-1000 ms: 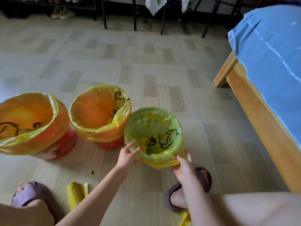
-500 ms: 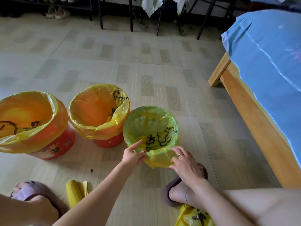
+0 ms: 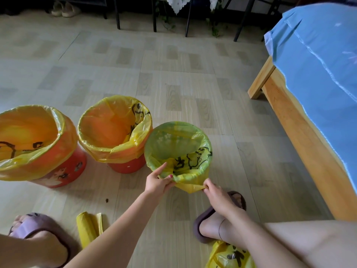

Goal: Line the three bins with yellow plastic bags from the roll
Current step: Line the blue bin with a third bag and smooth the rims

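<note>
Three bins stand in a row on the floor, each with a yellow bag folded over its rim. The left red bin (image 3: 58, 171) and the middle red bin (image 3: 127, 167) stand untouched. The right green bin (image 3: 166, 144) holds a bag with black print (image 3: 193, 161). My left hand (image 3: 157, 183) pinches that bag's folded edge at the near rim. My right hand (image 3: 216, 194) pinches the same hanging edge further right. The yellow bag roll (image 3: 88, 227) lies on the floor near my left foot.
A wooden bed frame (image 3: 301, 132) with a blue sheet runs along the right. A loose yellow printed bag (image 3: 229, 256) lies by my right foot. My feet in slippers (image 3: 36, 225) rest at the bottom. Dark table and chair legs (image 3: 154, 14) stand at the back.
Both hands have come lower onto the near rim of the green bin and now pinch the bag's overhang, pulling it down. The camera tilted slightly.
</note>
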